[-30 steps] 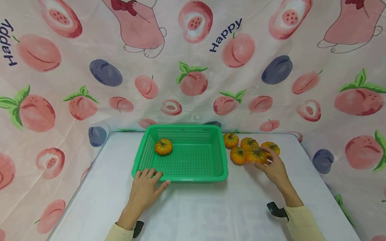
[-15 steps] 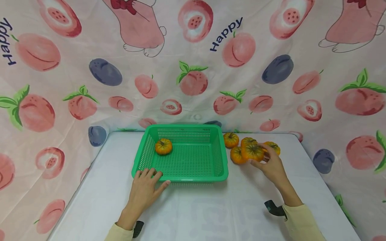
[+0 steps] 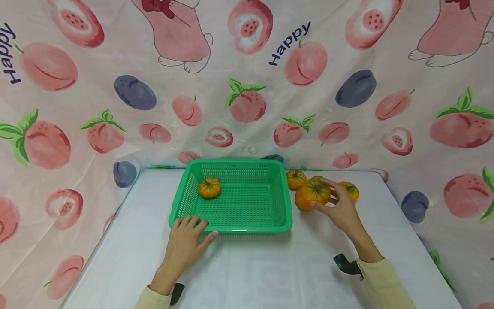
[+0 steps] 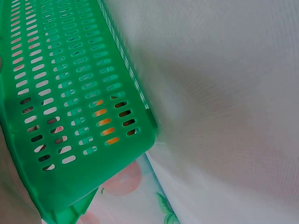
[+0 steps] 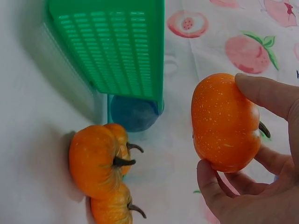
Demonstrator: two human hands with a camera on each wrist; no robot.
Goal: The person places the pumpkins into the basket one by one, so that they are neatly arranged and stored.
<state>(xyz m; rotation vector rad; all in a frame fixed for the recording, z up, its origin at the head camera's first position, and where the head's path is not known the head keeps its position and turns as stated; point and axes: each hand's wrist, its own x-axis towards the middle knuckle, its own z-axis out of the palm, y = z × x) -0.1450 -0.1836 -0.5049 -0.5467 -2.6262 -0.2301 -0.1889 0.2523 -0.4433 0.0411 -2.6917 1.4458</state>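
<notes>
My right hand (image 3: pixel 342 213) holds a small orange pumpkin (image 5: pixel 225 122) between thumb and fingers. In the right wrist view it is lifted off the table, its dark stem turned toward the palm. Below it in the head view, other small pumpkins (image 3: pixel 296 179) stand beside the basket, partly covered by the held one. My left hand (image 3: pixel 186 241) rests at the near left rim of the green plastic basket (image 3: pixel 233 228), its fingers over the edge. Inside the basket's left part sits one pumpkin (image 3: pixel 209 188). The left wrist view shows the basket's slotted side wall (image 4: pixel 77 109), with little of the hand.
The basket stands on a white-covered table (image 3: pixel 247 270). Behind it hangs a cloth (image 3: pixel 216 94) printed with peaches and rabbits. One more pumpkin (image 3: pixel 350 191) stands right of the group, partly behind my right hand.
My right hand has lifted the pumpkin and carried it left toward the basket, over the other pumpkins. The left hand has stayed on the rim.
</notes>
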